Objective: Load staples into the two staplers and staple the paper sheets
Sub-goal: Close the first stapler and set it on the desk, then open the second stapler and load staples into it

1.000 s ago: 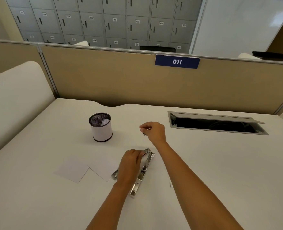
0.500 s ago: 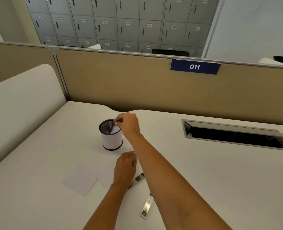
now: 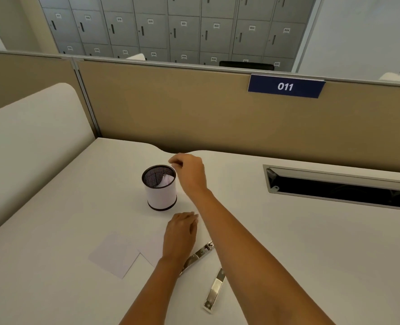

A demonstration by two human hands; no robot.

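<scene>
Stapler [image 3: 215, 289] on desk [image 3: 311, 249]; right hand [image 3: 190, 175] beside cup [image 3: 162, 198]; left hand [image 3: 180, 235] flat

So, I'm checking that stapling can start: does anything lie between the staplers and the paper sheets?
Only the left hand, which lies between the nearer stapler and the paper sheets, over their right edge; nothing else visible.

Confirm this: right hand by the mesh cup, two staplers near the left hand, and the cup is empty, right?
Not empty: the head view shows something white inside the mesh cup. The right hand is by it, and two staplers lie near the left hand.
</scene>
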